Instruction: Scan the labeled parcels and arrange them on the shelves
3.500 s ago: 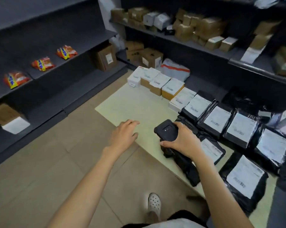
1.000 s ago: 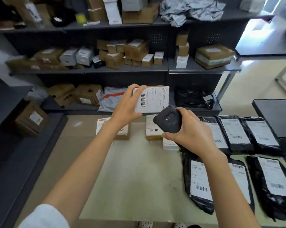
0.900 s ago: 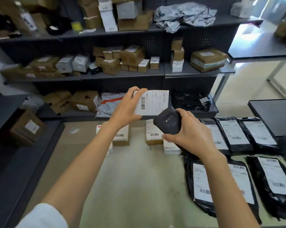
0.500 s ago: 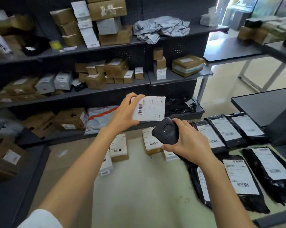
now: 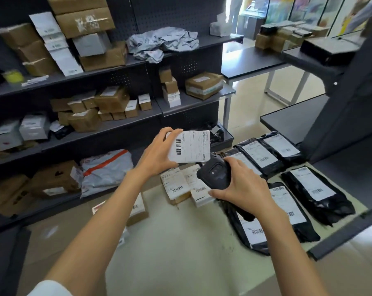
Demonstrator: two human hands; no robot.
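The parcel (image 5: pixel 189 146) carries a matt white paper label. The scanner (image 5: pixel 215 175) is smooth black plastic. Bags (image 5: pixel 317 195) are glossy, crinkled black plastic; boxes (image 5: pixel 203 85) rough brown cardboard; shelves (image 5: pixel 193 105) matt dark metal.

— What stands ahead of you?
— A dark metal shelving unit (image 5: pixel 121 127) with a perforated back panel (image 5: pixel 176 11), its boards running left to right in tiers.
— And underfoot?
— A glossy beige tiled floor (image 5: pixel 253 116), with a pale green mat (image 5: pixel 180 253) spread over it.
— To your right?
— A dark table on white legs (image 5: pixel 253 60), and nearer you another dark shelf board (image 5: pixel 296 118). Bright daylight comes through the glazed front (image 5: pixel 304 9) far behind.
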